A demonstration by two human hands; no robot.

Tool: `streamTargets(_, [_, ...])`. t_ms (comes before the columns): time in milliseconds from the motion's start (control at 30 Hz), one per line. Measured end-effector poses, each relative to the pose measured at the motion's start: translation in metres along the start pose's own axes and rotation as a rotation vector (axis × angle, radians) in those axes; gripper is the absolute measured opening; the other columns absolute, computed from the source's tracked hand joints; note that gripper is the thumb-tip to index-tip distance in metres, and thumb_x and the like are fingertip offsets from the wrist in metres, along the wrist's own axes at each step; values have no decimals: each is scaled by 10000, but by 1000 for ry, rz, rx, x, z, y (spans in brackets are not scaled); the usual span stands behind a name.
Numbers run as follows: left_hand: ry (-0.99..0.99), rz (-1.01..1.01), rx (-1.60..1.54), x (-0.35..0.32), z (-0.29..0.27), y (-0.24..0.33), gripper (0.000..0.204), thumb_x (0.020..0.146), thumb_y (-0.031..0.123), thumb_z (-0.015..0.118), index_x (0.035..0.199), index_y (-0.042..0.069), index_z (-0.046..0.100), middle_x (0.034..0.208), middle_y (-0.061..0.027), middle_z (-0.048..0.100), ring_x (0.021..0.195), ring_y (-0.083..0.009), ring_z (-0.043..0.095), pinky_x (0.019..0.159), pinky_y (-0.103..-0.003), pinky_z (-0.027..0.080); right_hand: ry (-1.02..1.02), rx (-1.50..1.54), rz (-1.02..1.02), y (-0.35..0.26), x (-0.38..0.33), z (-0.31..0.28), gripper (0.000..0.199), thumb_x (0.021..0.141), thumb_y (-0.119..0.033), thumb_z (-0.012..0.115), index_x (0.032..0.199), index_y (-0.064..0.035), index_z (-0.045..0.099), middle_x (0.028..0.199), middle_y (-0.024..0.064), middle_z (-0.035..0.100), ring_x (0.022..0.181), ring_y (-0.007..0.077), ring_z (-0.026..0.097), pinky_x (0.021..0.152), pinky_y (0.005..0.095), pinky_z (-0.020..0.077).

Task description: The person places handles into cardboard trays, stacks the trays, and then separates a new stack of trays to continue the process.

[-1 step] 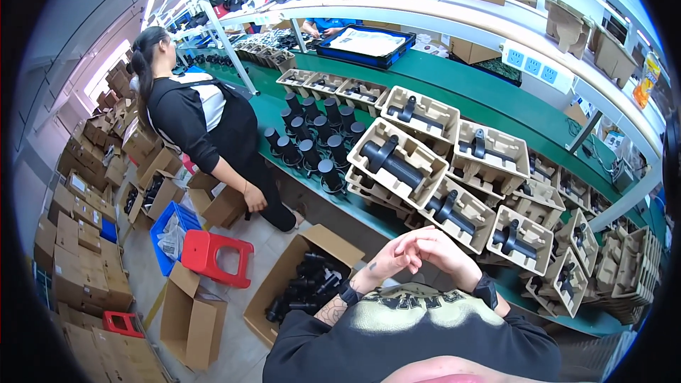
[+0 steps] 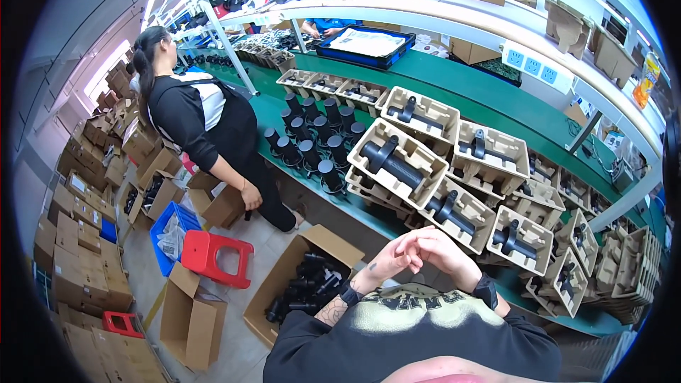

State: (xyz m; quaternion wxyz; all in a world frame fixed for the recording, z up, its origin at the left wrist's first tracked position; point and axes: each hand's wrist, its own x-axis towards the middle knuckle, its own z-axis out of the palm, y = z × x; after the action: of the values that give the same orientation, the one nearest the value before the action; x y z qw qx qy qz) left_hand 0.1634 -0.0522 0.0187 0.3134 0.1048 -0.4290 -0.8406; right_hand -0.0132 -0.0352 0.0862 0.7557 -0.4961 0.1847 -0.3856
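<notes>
My left hand (image 2: pixel 391 258) and my right hand (image 2: pixel 441 254) meet in front of my chest, fingers overlapping and touching. Both have their fingers stretched out, and no object shows in either. Just beyond them lie pulp trays, each with a black cylindrical device with a ring-shaped part. The nearest tray to my fingers holds one such device (image 2: pixel 452 214); a tray on top of the stack holds another (image 2: pixel 392 163). To the left, several black cylinders (image 2: pixel 307 150) stand upright on the green bench (image 2: pixel 355 206).
An open carton (image 2: pixel 266 294) of black parts stands on the floor at my left, near a red stool (image 2: pixel 213 259) and a blue crate (image 2: pixel 164 237). A co-worker (image 2: pixel 195 117) stands beside the bench. Stacked pulp trays (image 2: pixel 628 266) are at right, below a white shelf (image 2: pixel 454 8).
</notes>
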Motion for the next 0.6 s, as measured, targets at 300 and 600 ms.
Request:
streamTargets(300, [-144, 115, 119, 7, 25, 15, 887, 795, 299, 764, 1480, 43, 262, 1340, -162, 493, 1171, -221, 552, 848, -274, 515, -56, -13, 36, 11, 0, 3, 331, 963, -228, 497, 1123, 38, 612, 702, 13, 538, 636, 81, 524, 630, 214, 456])
streamTargets(600, [-96, 57, 31, 6, 12, -5, 911, 794, 320, 769, 1490, 51, 245, 1393, -151, 458, 1232, -214, 506, 901, -285, 507, 125, -100, 39, 17, -4, 10, 387, 910, -299, 546, 1061, 41, 653, 936, 54, 627, 852, 124, 557, 805, 244, 425])
